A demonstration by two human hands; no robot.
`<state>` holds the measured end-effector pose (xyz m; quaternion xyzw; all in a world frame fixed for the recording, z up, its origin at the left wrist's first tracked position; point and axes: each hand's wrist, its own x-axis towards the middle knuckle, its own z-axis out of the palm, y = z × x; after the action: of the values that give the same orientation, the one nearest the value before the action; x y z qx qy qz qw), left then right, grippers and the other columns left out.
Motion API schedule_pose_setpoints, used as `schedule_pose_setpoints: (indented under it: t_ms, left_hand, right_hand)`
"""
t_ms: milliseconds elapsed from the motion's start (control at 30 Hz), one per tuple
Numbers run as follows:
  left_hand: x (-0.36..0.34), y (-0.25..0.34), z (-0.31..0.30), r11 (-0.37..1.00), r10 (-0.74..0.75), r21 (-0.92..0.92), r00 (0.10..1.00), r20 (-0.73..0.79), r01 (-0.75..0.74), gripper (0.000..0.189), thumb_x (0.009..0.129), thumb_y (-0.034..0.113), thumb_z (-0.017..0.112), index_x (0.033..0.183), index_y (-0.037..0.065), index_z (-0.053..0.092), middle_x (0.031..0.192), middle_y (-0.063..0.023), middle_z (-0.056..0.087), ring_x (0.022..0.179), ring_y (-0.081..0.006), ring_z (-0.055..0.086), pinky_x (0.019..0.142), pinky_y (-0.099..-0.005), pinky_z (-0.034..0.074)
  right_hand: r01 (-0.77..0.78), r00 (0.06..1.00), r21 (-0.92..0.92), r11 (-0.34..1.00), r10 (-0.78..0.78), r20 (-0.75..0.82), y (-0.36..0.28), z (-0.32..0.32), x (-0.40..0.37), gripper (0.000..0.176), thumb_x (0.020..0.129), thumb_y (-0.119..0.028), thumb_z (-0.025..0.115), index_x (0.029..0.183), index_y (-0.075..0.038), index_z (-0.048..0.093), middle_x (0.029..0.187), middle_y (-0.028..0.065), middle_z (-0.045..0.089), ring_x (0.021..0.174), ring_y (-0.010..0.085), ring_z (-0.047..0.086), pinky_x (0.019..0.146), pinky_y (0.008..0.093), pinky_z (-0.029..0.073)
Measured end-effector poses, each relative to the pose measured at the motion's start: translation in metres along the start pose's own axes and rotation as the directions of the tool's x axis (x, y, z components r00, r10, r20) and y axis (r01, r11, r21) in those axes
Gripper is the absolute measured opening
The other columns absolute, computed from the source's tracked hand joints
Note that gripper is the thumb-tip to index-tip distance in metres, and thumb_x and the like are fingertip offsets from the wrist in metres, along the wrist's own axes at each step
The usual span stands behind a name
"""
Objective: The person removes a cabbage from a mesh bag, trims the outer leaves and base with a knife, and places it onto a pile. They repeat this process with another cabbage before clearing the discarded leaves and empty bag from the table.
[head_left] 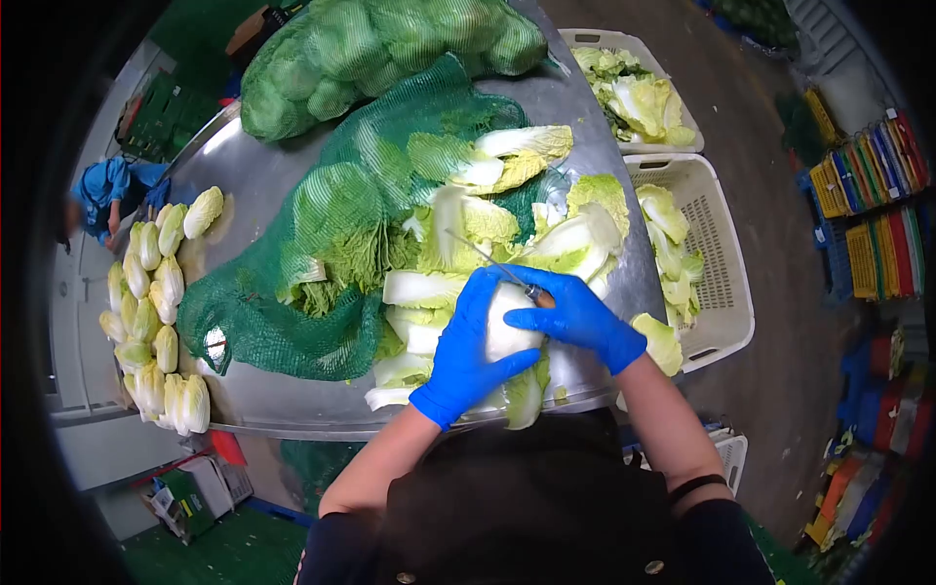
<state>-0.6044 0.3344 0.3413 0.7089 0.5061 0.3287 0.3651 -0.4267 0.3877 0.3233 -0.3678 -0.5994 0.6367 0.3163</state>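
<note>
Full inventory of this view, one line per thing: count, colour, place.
Table: one, silver metal, centre.
Held cabbage: one, white, between the hands.
Knife: one, grey blade, brown handle, right hand.
Loose leaves: many, green-white, table and crates.
Full net bag: one, green, table's far side.
Slack net: one, dark green, mid-table.
Whole cabbages: over a dozen, pale yellow-green, table's left.
Crates: at least three, white, right and bottom.
Far-right stacks: several, multicoloured, contents unclear.
Co-worker: one, blue clothes, far left.
Forearms: two, bare, bottom.
Left hand: one, blue-gloved, holding cabbage.
Right hand: one, blue-gloved, holding knife.
</note>
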Motion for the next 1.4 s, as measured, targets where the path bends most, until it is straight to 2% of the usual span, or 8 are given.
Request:
schedule_pose_setpoints:
  t_ms: [333, 467, 600, 667, 1000, 1233, 1333, 1400]
  left_hand:
    - [-0.007, -0.010, 0.002, 0.995, -0.099, -0.002, 0.994, -0.044, 0.099, 0.093, 0.063, 0.026, 0.082, 0.137, 0.001, 0.031, 0.136, -0.0167, 0.039, 0.124, -0.0288, 0.041, 0.105, -0.0381, 0.031]
    - [-0.009, -0.009, 0.003, 0.994, -0.081, -0.078, 0.997, 0.004, 0.081, 0.094, 0.064, 0.025, 0.081, 0.138, 0.001, 0.029, 0.139, -0.0195, 0.033, 0.130, -0.0329, 0.033, 0.108, -0.0398, 0.027]
    - [-0.002, -0.016, -0.006, 0.997, 0.074, 0.000, 0.985, 0.155, -0.075, 0.104, 0.061, 0.020, 0.082, 0.143, 0.003, 0.019, 0.146, -0.0173, 0.023, 0.136, -0.0295, 0.022, 0.111, -0.0387, 0.020]
    - [-0.005, -0.025, -0.010, 0.997, 0.078, -0.032, 0.980, 0.181, -0.074, 0.110, 0.060, 0.019, 0.082, 0.145, 0.004, 0.013, 0.149, -0.0163, 0.017, 0.138, -0.0295, 0.017, 0.112, -0.0392, 0.017]
    - [0.025, -0.042, -0.006, 0.877, 0.021, -0.459, 0.946, 0.324, 0.138, 0.115, 0.049, 0.018, 0.086, 0.144, 0.006, 0.022, 0.144, -0.0114, 0.030, 0.134, -0.0247, 0.028, 0.112, -0.0362, 0.020]
    - [0.050, -0.061, -0.014, 0.837, 0.107, -0.535, 0.925, 0.364, 0.114, 0.115, 0.046, 0.021, 0.086, 0.142, 0.005, 0.025, 0.140, -0.0096, 0.036, 0.131, -0.0219, 0.032, 0.110, -0.0349, 0.023]
    - [0.043, -0.064, -0.020, 0.693, -0.009, -0.684, 0.952, 0.306, 0.227, 0.112, 0.044, 0.019, 0.085, 0.140, 0.004, 0.030, 0.136, -0.0098, 0.041, 0.128, -0.0215, 0.036, 0.109, -0.0345, 0.026]
    - [0.027, -0.074, -0.030, 0.134, -0.341, -0.955, 0.917, 0.205, 0.263, 0.091, 0.055, 0.017, 0.072, 0.137, 0.002, 0.035, 0.129, -0.0138, 0.050, 0.119, -0.0304, 0.048, 0.105, -0.0431, 0.035]
  right_hand:
    - [-0.349, 0.865, -0.488, 0.800, 0.075, -0.495, 0.053, -0.021, -0.011, 0.032, 0.080, -0.028, 0.066, 0.106, -0.009, 0.062, 0.094, 0.0124, 0.066, 0.082, 0.0229, 0.065, 0.074, 0.0326, 0.050]
    - [0.028, 0.949, -0.032, 0.999, -0.037, -0.314, 0.002, 0.015, -0.041, 0.051, 0.080, -0.025, 0.072, 0.122, -0.002, 0.054, 0.113, 0.0108, 0.061, 0.102, 0.0142, 0.056, 0.088, 0.0305, 0.045]
    - [0.016, 0.954, -0.145, 0.989, -0.059, -0.294, 0.017, 0.023, -0.036, 0.056, 0.079, -0.023, 0.073, 0.128, -0.004, 0.051, 0.118, 0.0115, 0.059, 0.106, 0.0143, 0.054, 0.092, 0.0302, 0.043]
    - [0.004, 0.979, 0.179, 0.984, 0.032, -0.199, 0.020, 0.020, -0.030, 0.058, 0.078, -0.024, 0.073, 0.128, -0.005, 0.051, 0.118, 0.0115, 0.059, 0.108, 0.0153, 0.054, 0.094, 0.0305, 0.042]
    - [0.103, 0.972, -0.101, 0.990, -0.122, -0.202, 0.017, 0.010, -0.033, 0.078, 0.072, -0.028, 0.078, 0.137, -0.005, 0.039, 0.123, 0.0149, 0.055, 0.112, 0.0195, 0.052, 0.098, 0.0337, 0.040]
    - [0.031, 0.995, -0.051, 0.998, -0.036, -0.091, 0.016, -0.027, -0.013, 0.060, 0.074, -0.021, 0.077, 0.126, -0.005, 0.053, 0.109, 0.0082, 0.062, 0.100, 0.0131, 0.056, 0.091, 0.0284, 0.044]
    - [-0.094, 0.982, 0.171, 0.981, 0.120, -0.148, -0.007, -0.037, -0.015, 0.052, 0.076, -0.017, 0.075, 0.123, -0.005, 0.057, 0.101, 0.0060, 0.063, 0.094, 0.0096, 0.055, 0.087, 0.0256, 0.045]
    - [-0.271, 0.879, 0.087, 0.959, 0.283, -0.383, -0.045, -0.047, -0.024, 0.048, 0.076, -0.014, 0.073, 0.120, -0.004, 0.058, 0.095, 0.0067, 0.063, 0.083, 0.0088, 0.056, 0.077, 0.0251, 0.048]
